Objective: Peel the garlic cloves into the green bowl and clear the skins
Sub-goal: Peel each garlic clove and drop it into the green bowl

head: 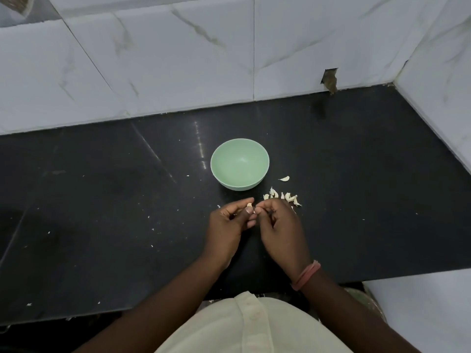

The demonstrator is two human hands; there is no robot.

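Observation:
The green bowl (pixel 239 164) stands on the black counter with nothing in it. Just in front of it, my left hand (pixel 228 225) pinches a small garlic clove (pixel 249 205) between thumb and fingertips. My right hand (pixel 279 225) meets it from the right, its fingertips curled onto the same clove. A cluster of several unpeeled garlic cloves (pixel 284 196) lies on the counter just beyond my right hand, right of the bowl's base. One more loose clove (pixel 284 178) lies apart, beside the bowl.
The black counter (pixel 356 200) is dotted with small white skin flecks (pixel 152 229). White marbled tile walls (pixel 178 59) close it off at the back and right. The counter's front edge runs just before my body.

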